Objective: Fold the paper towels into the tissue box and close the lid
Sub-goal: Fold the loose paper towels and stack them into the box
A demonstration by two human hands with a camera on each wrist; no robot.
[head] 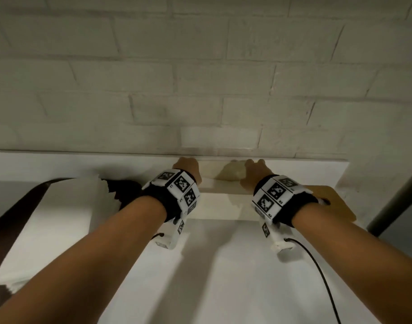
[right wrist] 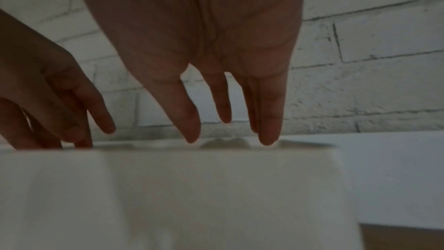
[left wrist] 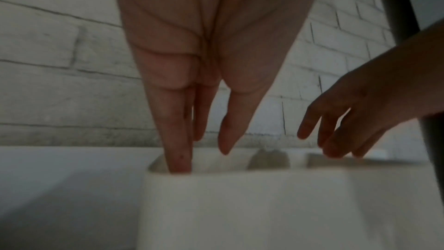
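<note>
A white tissue box [head: 221, 204] stands open against the brick wall. My left hand [head: 188, 170] reaches over its left end. In the left wrist view that hand [left wrist: 199, 134] has straight fingers, and one fingertip [left wrist: 180, 166] dips inside the box [left wrist: 240, 206]. My right hand [head: 255, 170] is over the right end, its straight fingers [right wrist: 228, 117] touching the top edge of the box [right wrist: 192, 187]. Between the hands a pale hump, seemingly paper towel [head: 231, 173], sticks up from the box. A tan lid [head: 333, 197] lies flat to the right. Neither hand grips anything.
A stack of white paper towels [head: 48, 218] lies at the left on a dark brown surface [head: 4, 230]. The white table [head: 223, 265] ends at the brick wall [head: 200, 90]. A dark pole [head: 396, 192] slants past the table's right edge.
</note>
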